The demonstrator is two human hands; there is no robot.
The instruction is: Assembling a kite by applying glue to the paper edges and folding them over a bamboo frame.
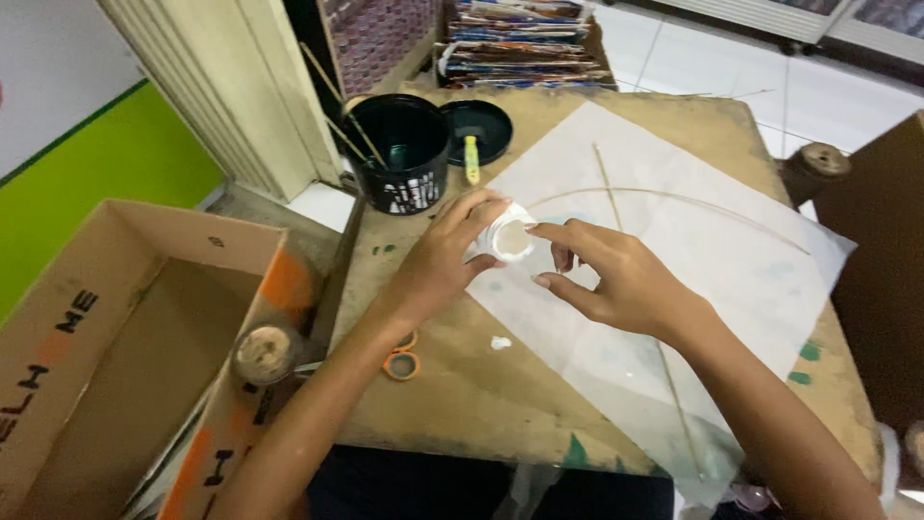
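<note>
the left hand [445, 258] is curling its fingers around a small white cup [510, 239], gripping it just above the paper [674, 279]. the right hand [616, 279] is reaching in from the other side, index finger touching the cup's rim, thumb held apart below, the remaining fingers loosely bent and holding nothing. the cup is sitting over the paper's corner nearest the table's [452, 385] left edge. two thin sticks [616, 207], one straight and one bowed, are lying crossed on the paper. a white blob [500, 342] is lying on the bare table beside the paper. orange scissors [401, 363] are peeking out by the left edge. a black bucket [404, 154] with its lid [478, 130] is standing at the far left corner. a cardboard box [125, 356] is standing off the table's left side.
</note>
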